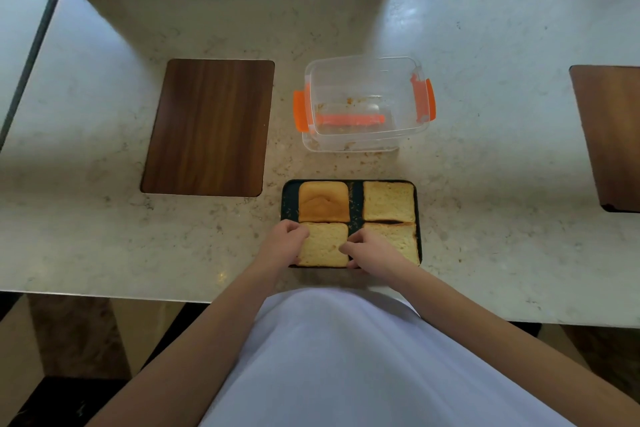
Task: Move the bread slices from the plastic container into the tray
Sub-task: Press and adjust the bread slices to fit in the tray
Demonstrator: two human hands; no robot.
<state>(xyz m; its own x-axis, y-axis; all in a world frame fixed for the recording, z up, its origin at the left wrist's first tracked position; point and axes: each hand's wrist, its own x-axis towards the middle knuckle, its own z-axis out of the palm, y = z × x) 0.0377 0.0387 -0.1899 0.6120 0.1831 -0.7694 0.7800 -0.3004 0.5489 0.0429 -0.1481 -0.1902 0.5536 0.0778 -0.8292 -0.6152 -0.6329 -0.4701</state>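
Note:
A dark tray (288, 199) near the counter's front edge holds several bread slices in a two-by-two layout: a browner crust slice (323, 201) far left, a pale slice (388, 201) far right, another (401, 241) near right. My left hand (282, 243) and my right hand (369, 250) grip the left and right edges of the near-left slice (323, 244), which lies flat in the tray. Behind the tray, the clear plastic container (363, 104) with orange clips holds only crumbs.
A dark wooden board (207, 126) is set into the marble counter (104, 236) left of the container. Another wooden board (609, 135) lies at the right edge. Crumbs are scattered between container and tray. Window frames run along the back.

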